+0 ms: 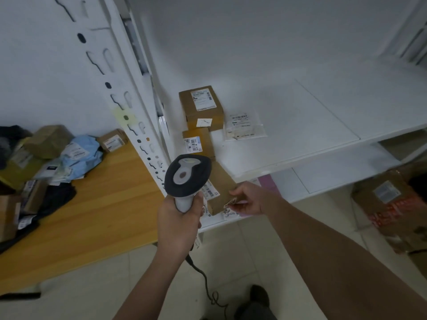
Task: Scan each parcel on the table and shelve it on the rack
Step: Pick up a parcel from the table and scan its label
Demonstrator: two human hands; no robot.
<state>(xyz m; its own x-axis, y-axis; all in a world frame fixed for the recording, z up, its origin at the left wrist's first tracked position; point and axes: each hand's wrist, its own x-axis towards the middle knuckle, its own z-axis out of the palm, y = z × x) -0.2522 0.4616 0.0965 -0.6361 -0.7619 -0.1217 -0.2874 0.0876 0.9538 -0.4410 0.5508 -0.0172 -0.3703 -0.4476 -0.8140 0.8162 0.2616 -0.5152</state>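
Head view, centre frame: left hand (178, 218) grips scanner (187, 175); right hand (248, 199) pinches box (220, 188) at shelf (288, 144) edge; released early, it could tip off.

On rack shelf (300, 135): three brown boxes (201, 107), one clear bag parcel (245, 127). One scanner (187, 175).

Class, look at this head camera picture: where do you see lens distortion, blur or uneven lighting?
Head view: the wide lens bends the rack upright into a curve; the parcels on the table at the left edge smear with blur; the scanner in the left hand is fairly sharp; light is soft and dim, with no glare.
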